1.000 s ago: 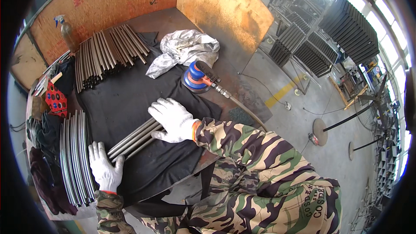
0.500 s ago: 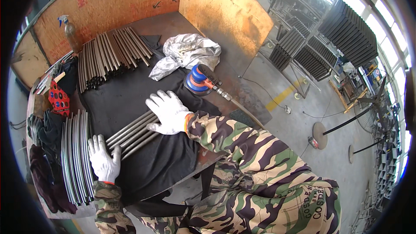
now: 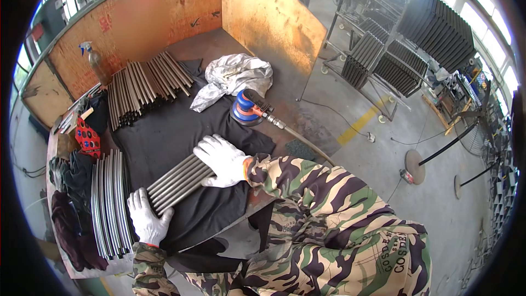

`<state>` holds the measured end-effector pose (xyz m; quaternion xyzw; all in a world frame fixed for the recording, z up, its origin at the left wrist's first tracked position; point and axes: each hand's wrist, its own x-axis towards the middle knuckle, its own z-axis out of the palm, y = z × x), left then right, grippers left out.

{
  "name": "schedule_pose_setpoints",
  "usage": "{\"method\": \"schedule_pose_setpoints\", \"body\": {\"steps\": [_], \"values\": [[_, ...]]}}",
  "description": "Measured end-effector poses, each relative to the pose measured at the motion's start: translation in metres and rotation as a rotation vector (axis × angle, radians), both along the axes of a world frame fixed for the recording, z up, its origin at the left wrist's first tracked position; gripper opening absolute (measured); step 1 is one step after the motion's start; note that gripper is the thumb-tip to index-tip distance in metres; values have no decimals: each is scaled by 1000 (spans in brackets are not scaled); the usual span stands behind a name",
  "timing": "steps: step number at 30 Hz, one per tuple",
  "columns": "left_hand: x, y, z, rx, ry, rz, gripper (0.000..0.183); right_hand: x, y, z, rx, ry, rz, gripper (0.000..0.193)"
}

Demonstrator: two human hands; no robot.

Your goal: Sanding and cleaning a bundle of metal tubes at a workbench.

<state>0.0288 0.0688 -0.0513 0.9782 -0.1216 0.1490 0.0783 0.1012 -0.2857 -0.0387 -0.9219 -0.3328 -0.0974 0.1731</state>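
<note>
Grey rods (image 3: 178, 183) lie between left grip (image 3: 147, 220) and right grip (image 3: 222, 161).

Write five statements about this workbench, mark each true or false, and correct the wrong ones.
1. The left hand and the right hand both wear white gloves. True.
2. The right hand lies over the far end of a row of metal tubes. True.
3. Those tubes lie on red cloth. False: the cloth under them is black.
4. The blue sander sits nearer the person than the crumpled silvery sheet. True.
5. The spray bottle stands right of the sander. False: it stands to the sander's left.
</note>
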Motion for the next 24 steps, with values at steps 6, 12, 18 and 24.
{"method": "schedule_pose_setpoints", "body": {"steps": [6,12,18,24], "values": [[0,8,5,-34,-21,-17,112,8,5,-9,-9,21,-3,96],[-9,13,-2,-125,40,-8,109,17,1,-6,300,375,-36,78],[5,-1,10,-85,-63,-68,101,28,-9,-27,571,123,-30,50],[5,2,7,-57,-16,-23,106,45,-49,45,391,99,-16,52]]}}
